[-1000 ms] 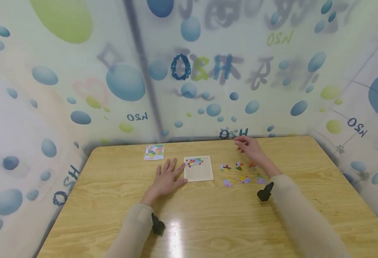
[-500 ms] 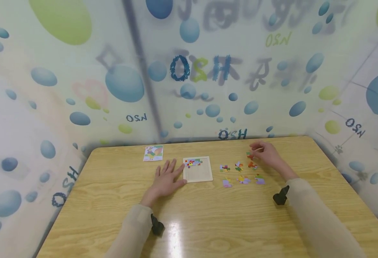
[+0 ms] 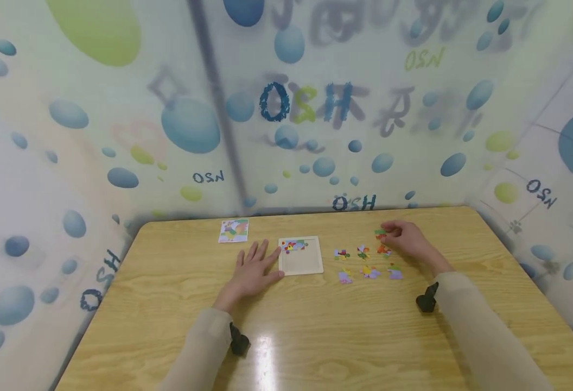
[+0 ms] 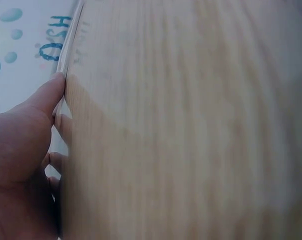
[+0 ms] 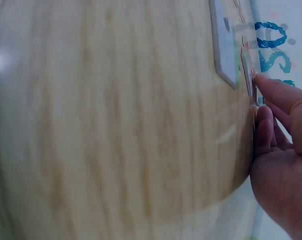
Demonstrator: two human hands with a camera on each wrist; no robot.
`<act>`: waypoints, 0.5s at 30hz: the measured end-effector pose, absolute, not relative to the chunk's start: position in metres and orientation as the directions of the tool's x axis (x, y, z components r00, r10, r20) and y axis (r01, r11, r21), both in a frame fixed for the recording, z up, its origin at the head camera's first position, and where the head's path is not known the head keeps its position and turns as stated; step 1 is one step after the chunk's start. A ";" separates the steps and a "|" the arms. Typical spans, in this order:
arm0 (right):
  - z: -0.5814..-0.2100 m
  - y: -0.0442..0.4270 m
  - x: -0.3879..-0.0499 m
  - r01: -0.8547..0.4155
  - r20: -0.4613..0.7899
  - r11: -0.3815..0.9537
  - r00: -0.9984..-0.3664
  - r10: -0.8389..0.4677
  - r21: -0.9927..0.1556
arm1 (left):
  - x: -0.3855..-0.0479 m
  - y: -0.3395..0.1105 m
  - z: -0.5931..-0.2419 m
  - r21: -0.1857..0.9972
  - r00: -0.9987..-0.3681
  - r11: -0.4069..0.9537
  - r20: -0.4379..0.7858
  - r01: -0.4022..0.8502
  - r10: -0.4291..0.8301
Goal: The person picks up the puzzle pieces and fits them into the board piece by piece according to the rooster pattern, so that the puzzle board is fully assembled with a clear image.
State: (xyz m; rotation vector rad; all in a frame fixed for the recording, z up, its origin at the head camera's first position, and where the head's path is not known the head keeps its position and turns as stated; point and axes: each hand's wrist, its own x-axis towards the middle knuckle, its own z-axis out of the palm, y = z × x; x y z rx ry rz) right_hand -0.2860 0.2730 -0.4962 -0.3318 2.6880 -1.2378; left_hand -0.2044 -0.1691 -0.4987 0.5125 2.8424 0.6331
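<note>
In the head view, my left hand rests on the table with its fingers spread, the index finger and thumb touching the left edge of a light wooden puzzle tray. Joined colourful pieces fill part of the tray's upper left. My right hand is over to the right, thumb and fingertips pinching a red and green puzzle piece on or just above the table. The right wrist view shows the thumb against a thin piece. In the left wrist view my left thumb lies along the tabletop.
Several loose puzzle pieces lie in two rows between the tray and my right hand. A square picture card is at the back left. The wooden table ends at a patterned wall.
My right hand has moved right and slightly down from the table's back edge, to the red and green piece, which now shows at its fingertips. My left hand has stayed in place.
</note>
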 end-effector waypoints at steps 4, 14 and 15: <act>-0.495 0.270 -0.287 -0.148 -0.047 0.655 -0.961 -0.271 -0.741 | -0.206 -0.169 -0.500 0.438 -0.920 0.850 -0.111 0.293 0.375; -0.492 0.265 -0.286 -0.142 -0.053 0.656 -0.962 -0.269 -0.741 | -0.203 -0.167 -0.493 0.430 -0.922 0.854 -0.109 0.293 0.371; -0.493 0.265 -0.286 -0.142 -0.049 0.655 -0.963 -0.265 -0.742 | -0.203 -0.167 -0.493 0.427 -0.923 0.856 -0.109 0.293 0.370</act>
